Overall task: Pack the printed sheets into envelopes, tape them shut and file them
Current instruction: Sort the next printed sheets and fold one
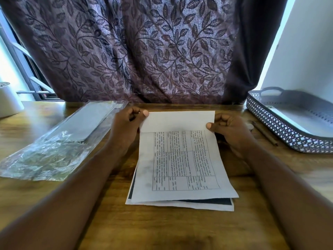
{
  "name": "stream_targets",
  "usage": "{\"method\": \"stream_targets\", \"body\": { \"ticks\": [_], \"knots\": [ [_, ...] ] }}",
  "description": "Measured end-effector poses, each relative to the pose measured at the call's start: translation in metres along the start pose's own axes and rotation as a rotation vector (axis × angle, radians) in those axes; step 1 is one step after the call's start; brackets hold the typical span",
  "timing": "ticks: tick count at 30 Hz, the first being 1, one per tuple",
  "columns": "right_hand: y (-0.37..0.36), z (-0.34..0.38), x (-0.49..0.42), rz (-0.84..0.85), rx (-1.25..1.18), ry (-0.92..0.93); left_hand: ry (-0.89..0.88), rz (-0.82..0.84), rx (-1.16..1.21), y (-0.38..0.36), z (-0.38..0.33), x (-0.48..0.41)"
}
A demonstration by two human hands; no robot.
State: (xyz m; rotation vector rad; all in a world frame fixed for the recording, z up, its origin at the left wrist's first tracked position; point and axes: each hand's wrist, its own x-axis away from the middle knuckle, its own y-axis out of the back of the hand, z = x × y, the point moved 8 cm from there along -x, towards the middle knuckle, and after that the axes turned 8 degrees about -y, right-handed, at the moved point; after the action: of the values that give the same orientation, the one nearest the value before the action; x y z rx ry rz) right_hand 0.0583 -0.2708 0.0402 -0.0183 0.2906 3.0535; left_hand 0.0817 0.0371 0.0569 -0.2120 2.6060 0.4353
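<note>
A printed sheet (pixel 182 165) with a table of text lies on top of a small stack of sheets (pixel 180 204) in the middle of the wooden table (pixel 162 228). Its far edge is folded back toward me, showing the blank back. My left hand (pixel 128 123) pinches the folded edge at its left corner. My right hand (pixel 228 129) pinches it at the right corner. White envelopes (pixel 84 123) lie in a clear plastic wrapper (pixel 46 159) to the left.
A grey perforated tray (pixel 281 130) with a white sheet inside stands at the right. A pen (pixel 264 132) lies beside it. A white cylinder (pixel 8 101) stands at the far left. A leaf-patterned curtain (pixel 144 51) hangs behind the table.
</note>
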Motion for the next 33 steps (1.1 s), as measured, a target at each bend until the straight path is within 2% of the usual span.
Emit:
{"method": "stream_targets", "body": {
  "ticks": [3, 6, 11, 15, 20, 24, 27, 29, 31, 33],
  "knots": [
    [0.004, -0.001, -0.001, -0.049, -0.096, -0.018, 0.108, 0.194, 0.272, -0.022, 0.007, 0.007],
    [0.011, -0.001, -0.001, -0.113, -0.165, -0.023, 0.097, 0.309, 0.236, -0.035, 0.007, 0.014],
    [0.007, 0.001, 0.002, -0.059, -0.201, -0.039, 0.035, 0.230, 0.326, -0.030, 0.002, 0.010],
    [0.005, -0.002, 0.001, -0.047, -0.290, -0.056, 0.124, 0.160, 0.486, -0.028, 0.012, 0.008],
    [0.010, -0.001, 0.000, -0.080, -0.229, -0.030, 0.090, 0.156, 0.521, -0.028, 0.006, 0.009],
    [0.011, -0.005, -0.001, -0.120, -0.259, -0.070, 0.192, 0.156, 0.598, -0.029, 0.016, 0.013],
    [0.010, -0.009, -0.002, -0.111, -0.283, -0.112, 0.147, 0.138, 0.490, -0.025, 0.014, 0.010],
    [0.009, -0.009, -0.002, -0.113, -0.216, -0.105, 0.046, 0.174, 0.256, -0.023, 0.012, 0.007],
    [0.009, -0.005, -0.002, -0.144, -0.043, -0.042, 0.038, 0.227, 0.063, -0.026, 0.019, 0.006],
    [0.012, 0.006, -0.002, -0.261, 0.258, 0.072, 0.040, 0.253, -0.023, -0.027, 0.022, 0.006]
  ]
}}
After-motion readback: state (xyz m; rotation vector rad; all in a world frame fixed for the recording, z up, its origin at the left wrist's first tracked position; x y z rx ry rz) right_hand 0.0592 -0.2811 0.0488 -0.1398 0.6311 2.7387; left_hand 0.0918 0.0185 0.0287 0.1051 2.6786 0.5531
